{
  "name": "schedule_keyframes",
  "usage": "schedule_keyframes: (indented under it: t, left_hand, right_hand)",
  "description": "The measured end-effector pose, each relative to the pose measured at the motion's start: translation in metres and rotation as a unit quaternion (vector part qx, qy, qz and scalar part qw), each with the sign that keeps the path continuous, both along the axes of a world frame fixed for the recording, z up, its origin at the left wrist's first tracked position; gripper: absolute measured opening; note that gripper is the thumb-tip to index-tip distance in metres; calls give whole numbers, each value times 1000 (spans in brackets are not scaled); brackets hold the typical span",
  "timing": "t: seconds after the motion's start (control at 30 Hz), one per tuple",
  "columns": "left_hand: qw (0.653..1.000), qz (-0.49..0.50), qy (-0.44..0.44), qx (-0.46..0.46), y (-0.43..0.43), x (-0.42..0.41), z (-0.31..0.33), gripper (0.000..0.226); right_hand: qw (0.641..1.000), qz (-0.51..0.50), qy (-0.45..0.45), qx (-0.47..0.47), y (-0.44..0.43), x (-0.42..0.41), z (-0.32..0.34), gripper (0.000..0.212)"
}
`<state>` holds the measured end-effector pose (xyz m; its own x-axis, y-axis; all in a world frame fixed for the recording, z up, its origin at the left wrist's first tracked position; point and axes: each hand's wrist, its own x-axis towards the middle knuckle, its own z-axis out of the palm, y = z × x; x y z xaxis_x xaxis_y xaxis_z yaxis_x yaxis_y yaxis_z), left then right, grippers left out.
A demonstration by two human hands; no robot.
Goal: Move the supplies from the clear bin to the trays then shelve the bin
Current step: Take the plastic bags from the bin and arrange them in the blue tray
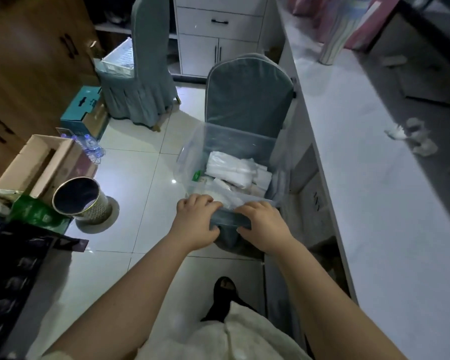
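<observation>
Clear bin (pixel 192 157) sat on the seat of the blue-covered chair (pixel 247 100) at the centre of the frame, just beside the counter (pixel 361 178), with white packaged supplies (pixel 231 168) piled inside. Left grip (pixel 196 220) and right grip (pixel 264 224) both clasped its near rim, fingers curled over the edge. It looked light, but its thin plastic walls might bow, so opposite rims seemed the steadier hold.

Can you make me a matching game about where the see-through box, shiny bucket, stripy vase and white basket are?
Things: 1 clear bin; 2 metal bucket; 3 striped vase; 4 white basket.
Places: A on the counter; B on the far chair; C on the near chair; D on the floor.
Pairs: 1-C; 2-D; 3-A; 4-B.
</observation>
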<state>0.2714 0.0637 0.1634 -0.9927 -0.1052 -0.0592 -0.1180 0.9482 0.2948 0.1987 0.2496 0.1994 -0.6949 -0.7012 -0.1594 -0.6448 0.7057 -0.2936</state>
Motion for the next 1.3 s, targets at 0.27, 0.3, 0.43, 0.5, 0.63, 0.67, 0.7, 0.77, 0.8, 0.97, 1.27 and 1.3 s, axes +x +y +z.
schedule_keyframes:
  t: [0.27, 0.3, 0.43, 0.5, 0.63, 0.67, 0.7, 0.77, 0.8, 0.97, 1.27, 1.3]
  left_hand:
    - [999, 16, -44, 19, -24, -131, -16, 59]
    - [998, 17, -49, 24, -31, -142, -20, 58]
    - [996, -20, -57, 60, -62, -186, -38, 51]
    - [995, -40, -52, 69, -78, -212, -51, 49]
    - [987, -84, -123, 61, -103, -262, -82, 53]
    - [983, -101, -146, 50, -108, -271, -92, 55]
    - [978, -120, -167, 37, -113, -279, -102, 57]
    - [965, -163, -205, 9, -122, -295, -123, 59]
    - [957, -186, -221, -3, -126, -302, -133, 59]
    - [937, -230, -262, -28, -143, -343, -174, 64]
    - [955, -175, -239, -12, -136, -406, -268, 74]
    - [959, -171, -228, -6, -134, -412, -277, 76]
  right_hand:
    - [996, -41, -70, 23, -25, -147, -27, 58]
    - [995, -36, -83, 31, -30, -157, -33, 60]
    - [992, -43, -117, 36, -48, -192, -63, 59]
    - [989, -69, -125, 28, -59, -209, -80, 56]
    - [981, -116, -150, 40, -83, -247, -108, 49]
    - [979, -127, -155, 46, -88, -256, -115, 46]
    - [976, -137, -159, 54, -92, -264, -122, 44]
    - [971, -158, -164, 67, -98, -280, -137, 40]
    - [969, -170, -167, 68, -101, -287, -144, 38]
    - [945, -270, -185, -9, -111, -317, -181, 36]
    - [942, -268, -202, -29, -123, -356, -280, 33]
    - [943, -266, -201, -24, -122, -359, -288, 33]
